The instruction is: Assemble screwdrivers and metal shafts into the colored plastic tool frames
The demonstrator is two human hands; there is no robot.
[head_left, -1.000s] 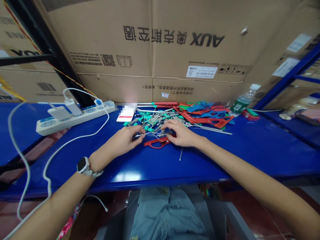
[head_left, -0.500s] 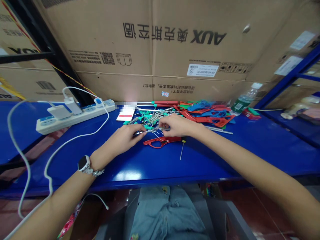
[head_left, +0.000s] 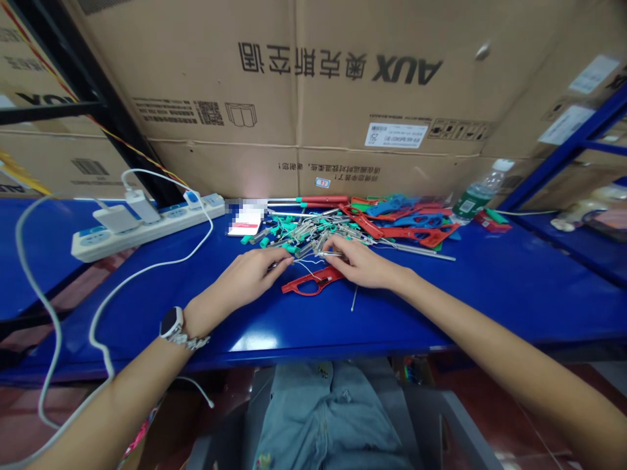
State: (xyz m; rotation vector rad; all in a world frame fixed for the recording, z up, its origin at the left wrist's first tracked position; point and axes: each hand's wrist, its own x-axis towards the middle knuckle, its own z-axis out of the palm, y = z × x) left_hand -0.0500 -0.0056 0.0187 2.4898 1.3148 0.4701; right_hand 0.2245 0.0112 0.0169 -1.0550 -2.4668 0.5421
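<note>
My left hand (head_left: 259,271), below a watch, pinches a small dark and metallic piece whose white wire (head_left: 309,262) runs to the right. Between the fingertips of my right hand (head_left: 360,261) is a thin silvery metal part (head_left: 334,254). Just below the hands lies a red plastic handle shell (head_left: 308,282) with an oval opening; a small dark piece sits in it and my right hand hides its right end. Behind the fingers spreads a pile of metal and green parts (head_left: 313,228).
Red and blue plastic shells (head_left: 416,232) are heaped at the back right, beside a bottle (head_left: 477,196). A phone (head_left: 246,219) lies behind my left hand. On the left is a power strip (head_left: 117,235) with white cables. Cardboard boxes (head_left: 304,137) stand behind the blue table (head_left: 392,326).
My right hand has moved slightly right and down, now over the red shell's right end, with the silvery part showing at its fingertips. My left hand has shifted a little right.
</note>
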